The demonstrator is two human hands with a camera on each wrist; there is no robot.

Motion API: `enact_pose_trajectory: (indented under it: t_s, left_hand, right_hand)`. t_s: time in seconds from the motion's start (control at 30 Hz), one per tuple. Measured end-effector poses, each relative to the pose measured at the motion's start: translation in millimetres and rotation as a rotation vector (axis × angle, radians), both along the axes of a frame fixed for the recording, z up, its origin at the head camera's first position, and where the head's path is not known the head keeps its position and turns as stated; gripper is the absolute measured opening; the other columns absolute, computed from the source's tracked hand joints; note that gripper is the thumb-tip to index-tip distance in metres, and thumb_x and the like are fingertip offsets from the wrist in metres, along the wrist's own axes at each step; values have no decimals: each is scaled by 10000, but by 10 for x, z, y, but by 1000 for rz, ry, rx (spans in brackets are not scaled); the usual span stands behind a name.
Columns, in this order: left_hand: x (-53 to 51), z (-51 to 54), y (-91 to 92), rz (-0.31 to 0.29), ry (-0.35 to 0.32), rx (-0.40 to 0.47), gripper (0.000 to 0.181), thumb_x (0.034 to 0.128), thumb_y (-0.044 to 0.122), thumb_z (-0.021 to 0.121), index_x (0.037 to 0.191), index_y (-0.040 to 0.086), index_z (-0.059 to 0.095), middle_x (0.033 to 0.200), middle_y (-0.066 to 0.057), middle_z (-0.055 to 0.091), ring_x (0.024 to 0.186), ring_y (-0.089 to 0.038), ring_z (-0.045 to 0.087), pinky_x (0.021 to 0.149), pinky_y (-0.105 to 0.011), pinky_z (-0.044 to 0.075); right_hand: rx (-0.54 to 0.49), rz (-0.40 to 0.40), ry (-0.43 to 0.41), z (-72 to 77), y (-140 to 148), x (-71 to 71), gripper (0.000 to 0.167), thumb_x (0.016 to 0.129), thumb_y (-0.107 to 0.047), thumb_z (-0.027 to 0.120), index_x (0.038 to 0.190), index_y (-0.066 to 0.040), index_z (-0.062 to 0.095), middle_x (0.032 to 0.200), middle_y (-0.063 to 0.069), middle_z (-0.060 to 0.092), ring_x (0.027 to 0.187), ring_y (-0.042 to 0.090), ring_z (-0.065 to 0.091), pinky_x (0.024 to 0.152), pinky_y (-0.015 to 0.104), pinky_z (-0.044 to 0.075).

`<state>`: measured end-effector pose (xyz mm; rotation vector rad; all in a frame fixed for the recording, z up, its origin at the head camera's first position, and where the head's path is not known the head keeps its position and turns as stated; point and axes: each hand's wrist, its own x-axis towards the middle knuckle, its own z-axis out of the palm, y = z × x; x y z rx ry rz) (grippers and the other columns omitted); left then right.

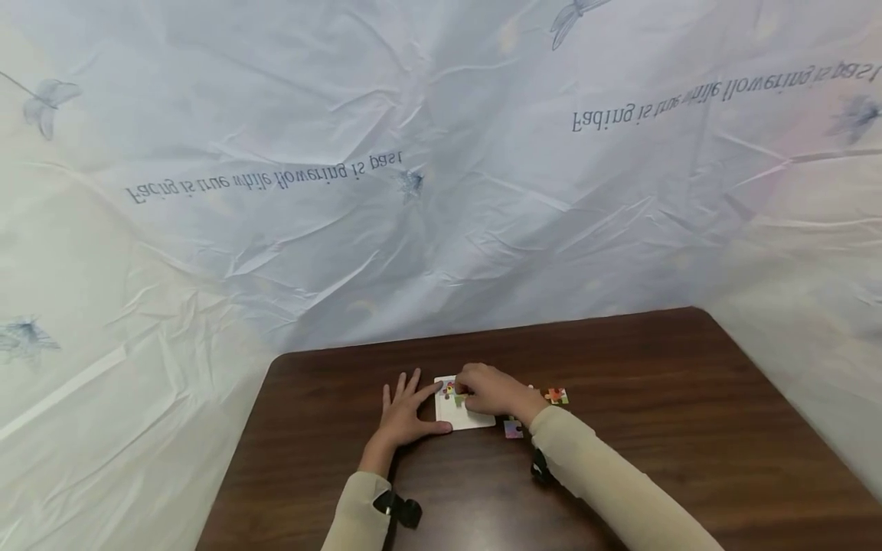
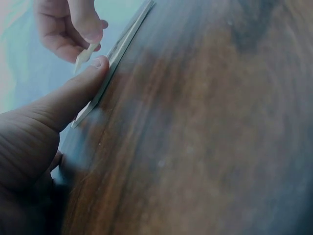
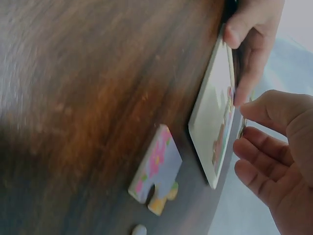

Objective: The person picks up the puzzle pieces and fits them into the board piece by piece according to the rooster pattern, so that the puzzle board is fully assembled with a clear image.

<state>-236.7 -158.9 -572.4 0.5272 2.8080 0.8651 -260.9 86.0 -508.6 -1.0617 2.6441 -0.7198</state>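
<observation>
Left wrist: right grip (image 2: 67,25) pinches a puzzle piece (image 2: 83,58) at its fingertips, beside outstretched left grip (image 2: 36,125).

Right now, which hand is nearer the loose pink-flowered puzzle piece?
Right. The right hand is over the white tray, just beyond the piece; the left hand is at the tray's left edge.

The table (image 1: 675,405) is free left of the left hand (image 1: 403,417) and right of the loose puzzle pieces (image 1: 513,431); the right hand (image 1: 494,392) blocks the white tray's (image 1: 472,421) far right corner; hanging fabric (image 1: 441,245) walls the far side.
</observation>
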Motion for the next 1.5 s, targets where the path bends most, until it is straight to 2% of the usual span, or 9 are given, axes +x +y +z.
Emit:
enact_pose_trajectory:
  t_s: [0.27, 0.47, 0.63, 0.87, 1.1, 1.23, 1.5]
  left_hand:
    - [23, 17, 11, -8, 3, 2, 899, 831, 592, 856, 1594, 265, 511, 1740, -199, 186, 1597, -495, 52, 1215, -746, -28]
    - [21, 13, 11, -7, 8, 9, 894, 836, 572, 860, 1596, 262, 507, 1741, -203, 179, 1598, -494, 47, 1213, -748, -30]
    - [3, -19, 4, -4, 9, 3, 894, 836, 586, 854, 1599, 279, 502, 1743, -201, 171, 1598, -494, 41, 1214, -745, -36]
    - [-6, -5, -1, -4, 6, 12, 897, 838, 585, 854, 1599, 265, 503, 1744, -195, 170, 1600, -488, 36, 1215, -742, -44]
    - [9, -20, -21, -10, 1, 11, 904, 831, 578, 862, 1596, 253, 506, 1744, -199, 171, 1598, -494, 40, 1212, -746, -39]
    - [20, -31, -28, -3, -11, 8, 910, 826, 580, 864, 1600, 268, 501, 1749, -185, 161, 1603, -478, 24, 1213, -739, -56]
    - [-9, -17, 4, -2, 3, 22, 907, 827, 600, 854, 1597, 272, 504, 1750, -173, 166, 1607, -468, 20, 1215, -734, -63]
  right_hand:
    - [21, 0, 0, -61, -95, 38, 174, 967, -14, 688, 1102, -100, 756, 1002, 14, 621, 784, 106, 502, 680, 312, 457]
    - [16, 26, 15, -56, -178, 46, 99, 974, -13, 696, 1029, -75, 750, 980, 54, 626, 773, 116, 469, 672, 313, 405]
    - [31, 24, 23, -61, -219, 65, 162, 986, -42, 713, 1131, -89, 767, 1074, 49, 667, 847, 99, 556, 714, 300, 495]
    - [55, 15, 33, -98, -243, 53, 137, 999, -64, 708, 1114, -98, 774, 1050, 26, 659, 841, 105, 554, 711, 303, 480]
    - [44, 31, 52, -144, -259, 53, 201, 983, -28, 708, 1157, -84, 792, 1104, 50, 699, 932, 131, 634, 755, 306, 533]
    - [60, 20, 46, -175, -282, 56, 201, 989, -56, 715, 1168, -102, 795, 1103, 40, 695, 919, 122, 631, 743, 297, 533]
    - [83, 2, 62, -155, -276, 36, 196, 991, -74, 727, 1172, -106, 794, 1084, 31, 675, 910, 120, 628, 746, 294, 538]
